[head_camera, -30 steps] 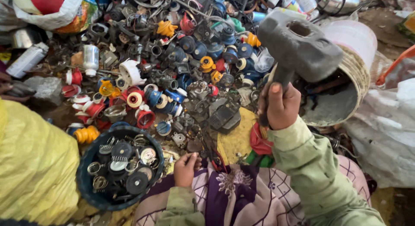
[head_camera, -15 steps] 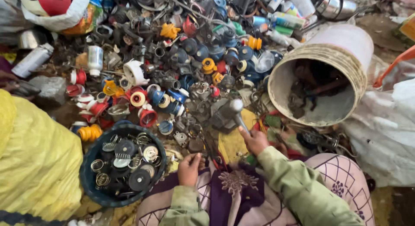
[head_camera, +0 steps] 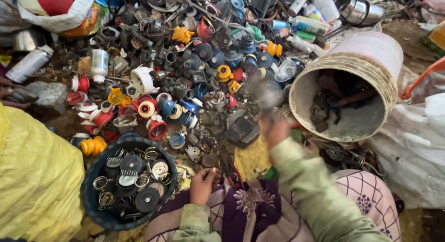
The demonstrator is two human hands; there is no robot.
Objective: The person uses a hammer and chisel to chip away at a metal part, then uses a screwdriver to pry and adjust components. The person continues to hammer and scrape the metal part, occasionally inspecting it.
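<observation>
Hammer (head_camera: 265,91) down from raised position a second ago, now motion-blurred over scrap pile (head_camera: 185,84) beside white bucket (head_camera: 371,61). Right hand (head_camera: 274,130) closed on handle mid-strike. Left hand (head_camera: 202,185) loosely curled, steadying small part near dark basin (head_camera: 92,209); grip contents unclear.

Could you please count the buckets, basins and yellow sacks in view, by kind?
White bucket, lying on its side: 1
Dark blue basin of springs and discs: 1
Yellow sack: 1
Total: 3
</observation>
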